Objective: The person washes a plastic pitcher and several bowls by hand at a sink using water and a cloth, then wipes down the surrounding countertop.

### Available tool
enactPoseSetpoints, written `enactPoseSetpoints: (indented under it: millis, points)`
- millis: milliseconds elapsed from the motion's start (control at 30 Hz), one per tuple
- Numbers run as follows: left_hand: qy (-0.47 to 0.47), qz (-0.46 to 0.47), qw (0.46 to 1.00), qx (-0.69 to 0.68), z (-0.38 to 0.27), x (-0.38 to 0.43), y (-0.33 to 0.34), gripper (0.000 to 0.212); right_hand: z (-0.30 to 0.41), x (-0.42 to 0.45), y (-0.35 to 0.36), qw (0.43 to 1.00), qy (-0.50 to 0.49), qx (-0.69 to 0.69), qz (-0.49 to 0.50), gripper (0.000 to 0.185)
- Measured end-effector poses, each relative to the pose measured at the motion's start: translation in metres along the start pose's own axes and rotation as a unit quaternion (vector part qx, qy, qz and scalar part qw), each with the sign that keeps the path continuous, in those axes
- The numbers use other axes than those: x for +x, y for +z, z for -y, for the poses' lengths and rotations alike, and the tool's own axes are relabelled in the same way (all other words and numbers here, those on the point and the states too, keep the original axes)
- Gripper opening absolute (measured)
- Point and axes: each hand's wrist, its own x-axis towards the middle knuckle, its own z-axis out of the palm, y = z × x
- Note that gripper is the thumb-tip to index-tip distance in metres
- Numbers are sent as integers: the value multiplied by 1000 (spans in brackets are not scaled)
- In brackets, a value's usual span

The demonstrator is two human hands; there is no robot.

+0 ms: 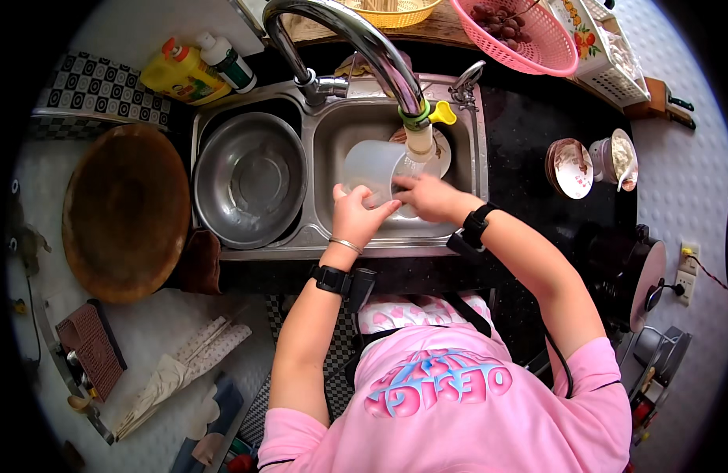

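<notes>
A translucent plastic container (373,164) lies tilted on its side in the right basin of the steel sink (334,127), its mouth towards the right. My left hand (361,213) grips its near side, by the rim. The fingers of my right hand (426,195) are at the mouth, partly inside; whether they hold anything is hidden. Above the mouth hangs the chrome faucet (393,71) with a pale nozzle (420,142) and a yellow lever (442,113). Behind the nozzle, a patterned plate (442,155) rests in the basin.
A large metal bowl (250,180) sits over the left basin, with a round wooden board (126,213) left of it. Bottles (187,74) stand behind. On the right are small bowls (575,171) and a cup (606,158); a pink basket (553,56) with grapes is at the back.
</notes>
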Motion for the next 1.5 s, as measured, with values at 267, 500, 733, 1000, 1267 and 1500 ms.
enactPoseSetpoints:
  millis: [267, 500, 733, 1000, 1267, 1500]
  points:
    - [19, 4, 1000, 7, 8, -3, -6, 54, 4, -10, -7, 990, -34, -125, -54, 37]
    - [4, -22, 1000, -15, 7, -3, -3, 56, 21, -7, 6, 937, -12, 350, -1, 38]
    - [-15, 7, 1000, -19, 18, -8, 0, 55, 3, -9, -14, 988, -29, -119, -89, 20]
    - [44, 16, 999, -24, -6, -7, 8, 49, 15, 16, -2, 962, 108, 248, 40, 48]
    - [-12, -39, 999, -13, 14, 0, -2, 54, 9, -33, -25, 996, -15, -65, -64, 40]
    - [23, -67, 997, -1, 2, 8, 7, 54, 33, -34, 12, 956, 6, 263, -127, 69]
